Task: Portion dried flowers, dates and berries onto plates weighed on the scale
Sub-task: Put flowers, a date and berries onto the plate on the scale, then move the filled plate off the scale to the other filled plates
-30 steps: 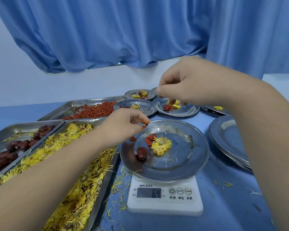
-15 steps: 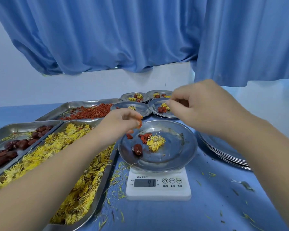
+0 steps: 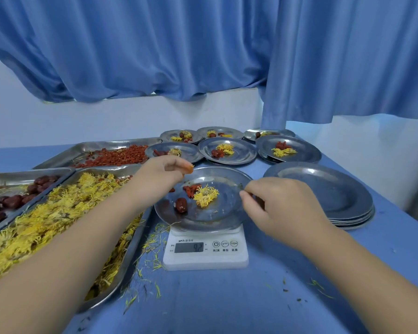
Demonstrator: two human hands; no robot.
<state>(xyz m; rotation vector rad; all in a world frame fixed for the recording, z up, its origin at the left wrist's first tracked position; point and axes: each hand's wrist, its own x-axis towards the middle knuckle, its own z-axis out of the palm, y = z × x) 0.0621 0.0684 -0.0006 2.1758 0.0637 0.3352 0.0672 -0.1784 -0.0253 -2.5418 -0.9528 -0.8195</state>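
Blue curtains [image 3: 155, 44] hang behind a blue table [image 3: 227, 297]; since a second ago the right hand [image 3: 278, 208] has dropped from the far filled plates [image 3: 237, 156] to the right rim of the plate [image 3: 227, 220] on the scale [image 3: 205, 259], fingers curled, though whether it grips the rim I cannot tell; the left hand [image 3: 163, 173] pinches a berry [image 3: 188, 169] just above the plate's left rim; one flower [image 3: 205, 195], a date [image 3: 181, 205] and some berries [image 3: 191, 189] lie inside; the display has risen from 6.4 to what looks like 9.2, so this portion seems nearly made up.
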